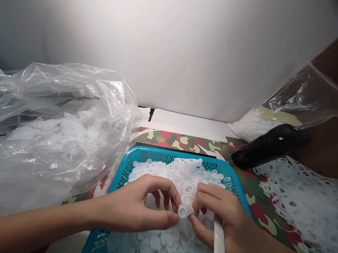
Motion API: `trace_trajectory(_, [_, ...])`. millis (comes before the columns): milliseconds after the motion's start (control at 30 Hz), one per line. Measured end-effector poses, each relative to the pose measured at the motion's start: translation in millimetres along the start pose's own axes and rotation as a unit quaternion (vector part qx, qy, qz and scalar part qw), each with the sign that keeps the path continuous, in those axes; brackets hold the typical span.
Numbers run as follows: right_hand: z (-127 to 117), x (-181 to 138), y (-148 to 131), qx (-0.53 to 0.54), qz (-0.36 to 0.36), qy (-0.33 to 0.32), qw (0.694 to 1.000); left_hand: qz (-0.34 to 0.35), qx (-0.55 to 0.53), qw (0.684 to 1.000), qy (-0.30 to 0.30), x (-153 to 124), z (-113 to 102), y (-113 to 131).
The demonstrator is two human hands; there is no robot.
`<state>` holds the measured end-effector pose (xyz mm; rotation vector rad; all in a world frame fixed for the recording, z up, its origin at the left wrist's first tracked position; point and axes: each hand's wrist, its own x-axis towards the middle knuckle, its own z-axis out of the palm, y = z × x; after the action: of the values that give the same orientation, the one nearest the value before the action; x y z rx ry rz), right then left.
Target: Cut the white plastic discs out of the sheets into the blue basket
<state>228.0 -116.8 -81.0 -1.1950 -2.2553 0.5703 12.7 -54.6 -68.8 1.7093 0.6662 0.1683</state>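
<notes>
My right hand (220, 215) pinches a white plastic lattice strip (187, 178) of linked rings between thumb and index finger. A white stick-like piece (219, 245) shows under the same hand, tucked against the palm. At the strip's near end is a small round ring (182, 211). My left hand (148, 206) is curved beside that ring, thumb and index tips slightly apart at its left edge; whether they touch it is unclear. Below both hands, a blue plastic basket (135, 150) contains many small white discs (161, 239).
A large clear plastic bag (103, 79) with white pieces bulges on the left. On the right lie a heap of white ring lattices (311, 205), a black object (272, 145) and another clear bag (298, 93). Patterned paper (171, 137) covers the surface before a white wall (177, 46).
</notes>
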Motion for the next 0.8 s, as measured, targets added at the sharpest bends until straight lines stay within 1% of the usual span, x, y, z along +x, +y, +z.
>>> trace_trajectory(200, [0, 1, -2, 0.001, -0.009, -0.007, 1.000, -0.014, 0.000, 1.000, 0.014, 3, 2, -3])
trace_trajectory(433, [-4, 0, -2, 0.086, 0.012, -0.012, 0.996, -0.040, -0.004, 0.999, 0.008, 5, 1, -2])
trace_trajectory(500, [-5, -1, 1, 0.113, 0.015, 0.019, 0.993, -0.044, -0.005, 0.999, 0.002, 4, 1, -1])
trace_trajectory(567, [-4, -4, 4, 0.138, 0.034, 0.090, 0.986, -0.055, -0.008, 0.998, 0.000, 3, 1, -1])
trace_trajectory(633, [-3, -9, 8, 0.169, 0.060, 0.169, 0.969, -0.067, -0.011, 0.998, 0.007, 3, 1, 0])
trace_trajectory(667, [-2, -12, 10, 0.192, 0.074, 0.195, 0.959, -0.072, -0.012, 0.997, 0.009, 3, 1, 0])
trace_trajectory(700, [-1, -15, 12, 0.219, 0.084, 0.205, 0.950, -0.076, -0.009, 0.997, 0.013, 3, 1, 0])
trace_trajectory(733, [0, -17, 14, 0.246, 0.083, 0.201, 0.945, -0.077, -0.005, 0.997, 0.016, 4, 1, 0])
trace_trajectory(800, [1, -21, 16, 0.282, 0.068, 0.169, 0.942, -0.076, 0.003, 0.997, 0.022, 5, 1, 0])
